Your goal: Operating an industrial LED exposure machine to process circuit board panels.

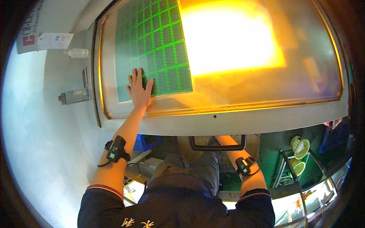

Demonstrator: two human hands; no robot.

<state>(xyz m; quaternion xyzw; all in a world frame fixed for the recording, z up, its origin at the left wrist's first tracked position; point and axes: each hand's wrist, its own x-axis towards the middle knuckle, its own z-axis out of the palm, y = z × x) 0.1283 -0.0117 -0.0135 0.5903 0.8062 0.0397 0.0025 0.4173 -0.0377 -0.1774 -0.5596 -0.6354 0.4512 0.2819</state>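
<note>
My left hand (140, 93) lies flat with its fingers spread, on the lower left part of a green patterned panel (163, 49) that looks like a circuit board sheet. The panel rests at the left side of a framed, shiny surface, with a paler border along its left and bottom sides. My right forearm (237, 154) reaches forward below the front rim (247, 121) of the machine, to the right of a black handle (218, 148). That rim hides my right hand, so its fingers and anything in them do not show.
Bright yellow-white light (232, 38) glares right of the panel. On the left grey surface are a white bottle (78, 53), a grey cylindrical container (74, 97) and a paper sheet (55, 41). Below right, pale green baskets (299, 147) stand by a metal rack (283, 171).
</note>
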